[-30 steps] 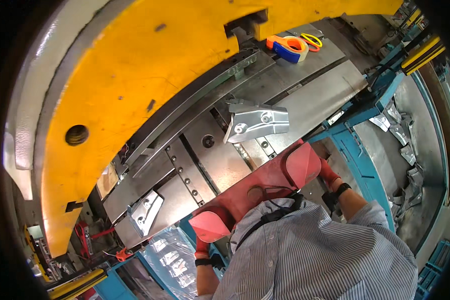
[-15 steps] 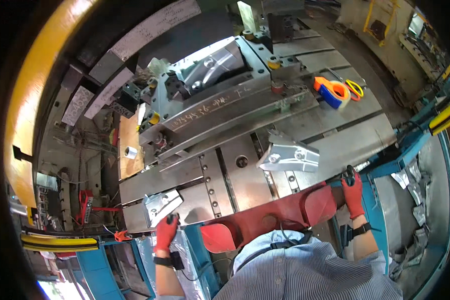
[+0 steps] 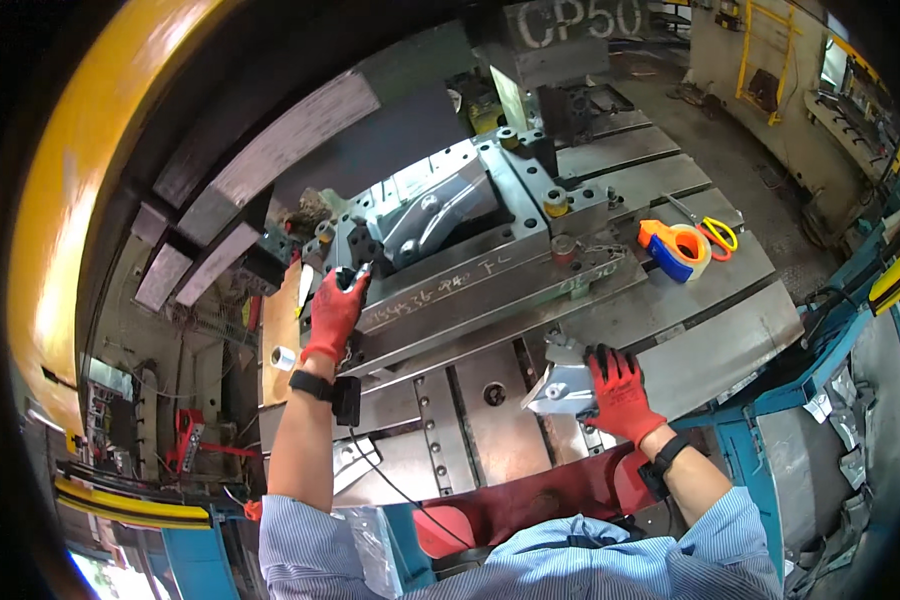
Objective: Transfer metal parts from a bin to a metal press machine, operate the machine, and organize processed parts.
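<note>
My left hand (image 3: pixel 337 314), in a red glove with dark fingertips, reaches to the left front corner of a steel press die (image 3: pixel 430 295). Its fingers are curled, with a small pale tip showing at them; what they hold cannot be made out. A formed sheet-metal part (image 3: pixel 428 215) lies in the die, just right of that hand. My right hand (image 3: pixel 622 395), gloved alike, is closed over the right end of a second shiny formed metal part (image 3: pixel 560 392) on the slotted press table. The glove hides that end. Partly behind my left forearm, another bent metal part (image 3: pixel 353 458) lies at the front left.
An orange and blue tape dispenser (image 3: pixel 677 250) and yellow-orange scissors (image 3: pixel 718 238) lie at the right of the slotted table (image 3: pixel 710 355). A white roll (image 3: pixel 283 358) stands at the left. The yellow press frame (image 3: pixel 65 240) curves along the left. Scrap metal (image 3: pixel 845 420) lies lower right.
My left hand has moved from the front left part up to the die's corner. My right hand has come from the table's right edge onto the middle metal part. The view has shifted.
</note>
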A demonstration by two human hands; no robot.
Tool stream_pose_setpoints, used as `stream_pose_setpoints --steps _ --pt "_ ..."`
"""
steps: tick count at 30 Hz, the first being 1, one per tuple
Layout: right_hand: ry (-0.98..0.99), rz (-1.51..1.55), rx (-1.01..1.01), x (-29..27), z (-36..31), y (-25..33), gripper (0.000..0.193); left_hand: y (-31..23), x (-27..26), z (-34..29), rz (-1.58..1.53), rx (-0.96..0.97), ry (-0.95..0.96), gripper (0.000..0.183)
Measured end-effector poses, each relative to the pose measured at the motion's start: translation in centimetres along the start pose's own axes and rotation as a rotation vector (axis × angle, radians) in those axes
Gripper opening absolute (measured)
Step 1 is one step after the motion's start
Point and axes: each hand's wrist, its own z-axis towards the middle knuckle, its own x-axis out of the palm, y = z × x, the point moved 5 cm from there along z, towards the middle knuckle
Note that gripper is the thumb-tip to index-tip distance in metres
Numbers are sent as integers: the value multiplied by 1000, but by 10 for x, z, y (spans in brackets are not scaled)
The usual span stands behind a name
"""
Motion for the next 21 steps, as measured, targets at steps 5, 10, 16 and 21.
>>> stream_pose_setpoints --steps 5,10,16,21 --pt "-28 16 -14 -2 0 1 113 -18 21 46 91 -76 -98 53" --pt "-72 -36 -6 -6 -3 -7 109 -39 43 70 176 -81 -143 41" --pt "-44 -31 -16 -5 2 -2 109 -49 18 43 100 32 -322 29" --pt "-22 -7 15 11 4 -3 114 -32 -17 -8 -47 251 -542 23"
